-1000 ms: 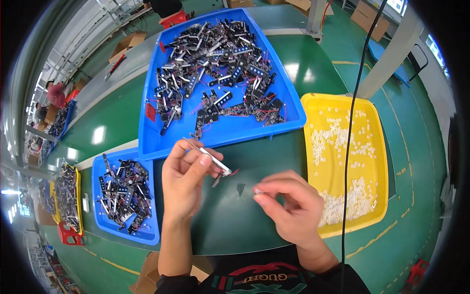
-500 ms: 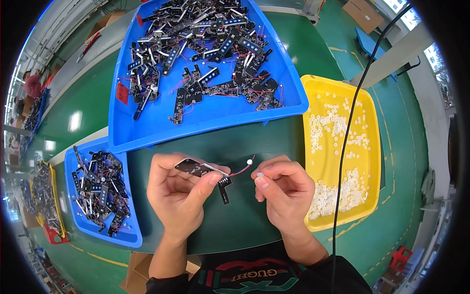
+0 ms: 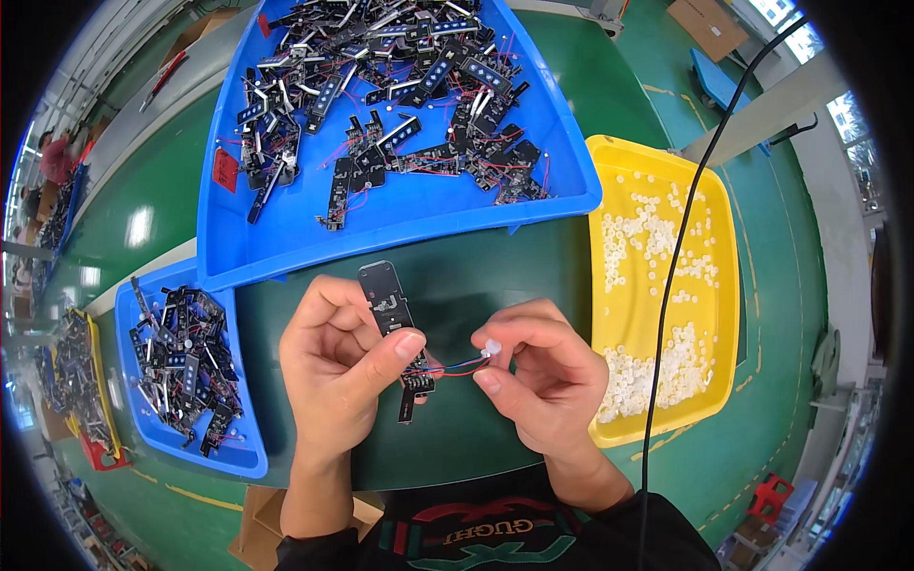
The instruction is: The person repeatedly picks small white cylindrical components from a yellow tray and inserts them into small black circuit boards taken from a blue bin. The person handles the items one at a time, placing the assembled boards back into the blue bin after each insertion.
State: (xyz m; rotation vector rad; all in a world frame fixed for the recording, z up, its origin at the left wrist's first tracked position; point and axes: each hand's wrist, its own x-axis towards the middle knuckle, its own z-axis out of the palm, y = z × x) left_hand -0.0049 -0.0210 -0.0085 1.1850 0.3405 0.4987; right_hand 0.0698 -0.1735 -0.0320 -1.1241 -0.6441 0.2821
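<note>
My left hand (image 3: 333,376) pinches a black circuit board (image 3: 384,293) between thumb and fingers, its long end tilted up and away. Thin red and dark wires (image 3: 455,368) run from the board's lower part toward my right hand (image 3: 550,376). The index finger and thumb of that hand are closed around a small whitish translucent piece (image 3: 491,347) at the wires' free end. How the piece sits against the wire tip is too small to tell.
A big blue tray (image 3: 381,236) of similar wired boards lies ahead. At the left stands a smaller blue tray (image 3: 249,447) of boards. A yellow tray (image 3: 657,305) at the right holds many small white pieces. A black cable (image 3: 657,381) hangs in front of it.
The board has turned from lying slantwise to pointing up and away. My right hand has brought the white piece to the wire end, which was apart from it before.
</note>
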